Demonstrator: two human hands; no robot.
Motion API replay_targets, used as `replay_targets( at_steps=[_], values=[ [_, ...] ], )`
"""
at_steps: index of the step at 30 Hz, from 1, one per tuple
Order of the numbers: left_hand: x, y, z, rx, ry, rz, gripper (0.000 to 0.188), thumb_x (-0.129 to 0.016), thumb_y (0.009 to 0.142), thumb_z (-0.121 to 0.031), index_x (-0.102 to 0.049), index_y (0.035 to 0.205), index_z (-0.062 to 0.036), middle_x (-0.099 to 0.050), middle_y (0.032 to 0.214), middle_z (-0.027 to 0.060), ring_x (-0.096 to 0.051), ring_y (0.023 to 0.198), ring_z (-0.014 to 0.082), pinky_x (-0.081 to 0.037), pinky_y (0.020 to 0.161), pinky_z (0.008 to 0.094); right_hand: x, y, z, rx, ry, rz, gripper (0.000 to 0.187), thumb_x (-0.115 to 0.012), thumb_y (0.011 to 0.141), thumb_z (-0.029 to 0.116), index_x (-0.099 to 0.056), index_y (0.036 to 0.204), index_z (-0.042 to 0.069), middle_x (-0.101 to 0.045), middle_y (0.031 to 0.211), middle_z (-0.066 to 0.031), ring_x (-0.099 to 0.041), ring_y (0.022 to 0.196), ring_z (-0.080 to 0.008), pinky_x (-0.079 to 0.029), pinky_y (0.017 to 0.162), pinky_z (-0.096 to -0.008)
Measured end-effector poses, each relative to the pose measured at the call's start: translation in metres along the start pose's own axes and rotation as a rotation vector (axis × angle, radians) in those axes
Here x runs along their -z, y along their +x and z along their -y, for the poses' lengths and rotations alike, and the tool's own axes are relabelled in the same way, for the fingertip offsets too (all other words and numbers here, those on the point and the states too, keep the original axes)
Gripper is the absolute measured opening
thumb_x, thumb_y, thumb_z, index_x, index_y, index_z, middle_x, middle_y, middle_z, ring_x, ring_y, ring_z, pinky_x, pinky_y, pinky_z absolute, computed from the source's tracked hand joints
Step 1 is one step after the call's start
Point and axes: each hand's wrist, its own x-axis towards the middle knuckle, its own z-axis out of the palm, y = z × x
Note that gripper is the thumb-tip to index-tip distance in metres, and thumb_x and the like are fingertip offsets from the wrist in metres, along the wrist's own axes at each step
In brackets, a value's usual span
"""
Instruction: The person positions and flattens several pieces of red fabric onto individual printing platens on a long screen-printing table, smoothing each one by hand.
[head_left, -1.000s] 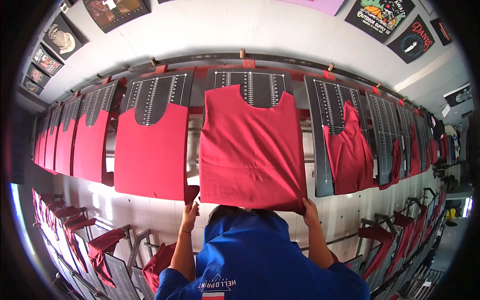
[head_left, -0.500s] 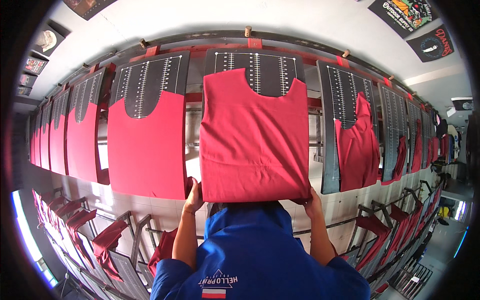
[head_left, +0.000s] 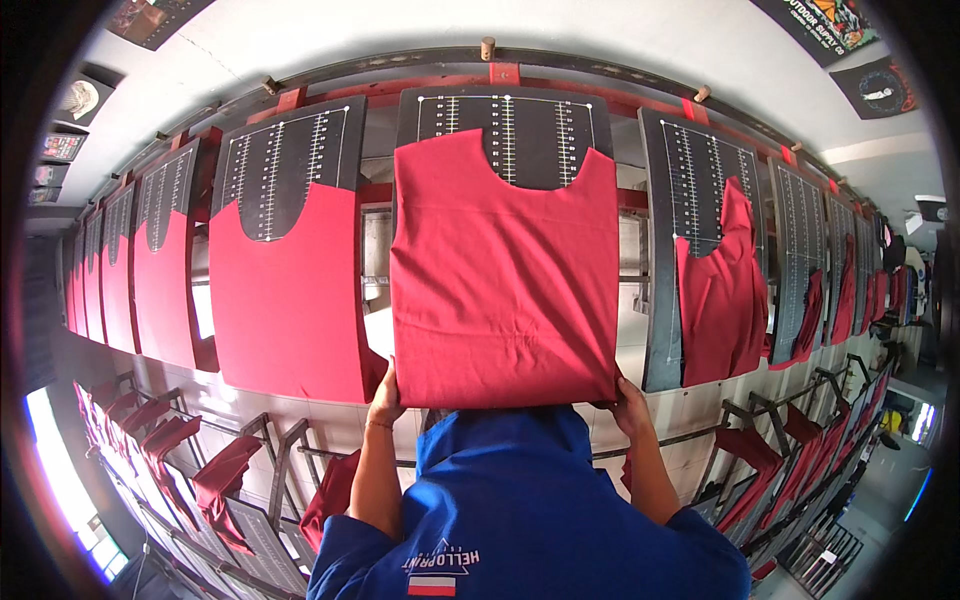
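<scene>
White wall, far side; dark printed panels hang at far left and far right. Long dark metal rail runs before it. Pale tiled floor beneath. Bright window, near left, shows white light.

The middle board, dark with white scales, bears a creased red panel below its bare top. Left of the middle board, another board carries a smooth red panel; right of it, a third board carries bunched red cloth.
</scene>
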Motion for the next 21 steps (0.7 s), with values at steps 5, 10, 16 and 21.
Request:
replay_targets(
  at_steps=[5,10,16,21],
  values=[
    [0.084,-0.026,0.046,-0.537,0.892,-0.115,0.064,-0.055,0.089,0.000,-0.039,0.151,-0.0031,-0.062,0.123,0.0215,-0.061,0.108,0.0364,-0.050,0.091,0.0418,0.025,-0.003,-0.020,-0.009,-0.046,-0.053,0.045,-0.057,0.102,0.033,-0.055,0.137,0.004,-0.063,0.133,-0.0090,-0.058,0.122,-0.0228,-0.040,0.107,-0.0451],
    [0.155,-0.033,0.110,-0.636,1.390,-0.125,0.076,-0.050,0.080,0.018,-0.036,0.152,-0.0018,-0.060,0.105,0.0223,-0.055,0.084,0.0407,-0.048,0.078,0.0404,0.050,-0.016,-0.060,-0.077,-0.093,-0.183,0.047,-0.062,0.100,0.034,-0.056,0.136,0.005,-0.063,0.132,-0.0062,-0.055,0.125,-0.0220,-0.041,0.105,-0.0448],
    [0.109,-0.050,0.103,-0.225,0.623,-0.492,0.029,-0.052,0.104,-0.026,-0.064,0.100,0.0006,-0.066,0.092,0.0178,-0.061,0.089,0.0362,-0.048,0.081,0.0442,0.066,-0.021,-0.081,-0.147,-0.188,-0.314,0.041,-0.062,0.100,0.036,-0.063,0.127,0.004,-0.067,0.125,-0.0054,-0.059,0.117,-0.0189,-0.045,0.098,-0.0415],
    [-0.057,-0.091,-0.055,-0.342,1.395,-0.329,0.026,-0.058,0.099,-0.020,-0.059,0.086,0.0029,-0.064,0.080,0.0249,-0.063,0.074,0.0444,-0.047,0.065,0.0501,-0.025,-0.009,0.052,-0.040,-1.130,-0.167,0.043,-0.059,0.100,0.040,-0.070,0.106,-0.001,-0.073,0.086,-0.0167,-0.071,0.072,-0.0250,-0.053,0.072,-0.0356]
  ],
)
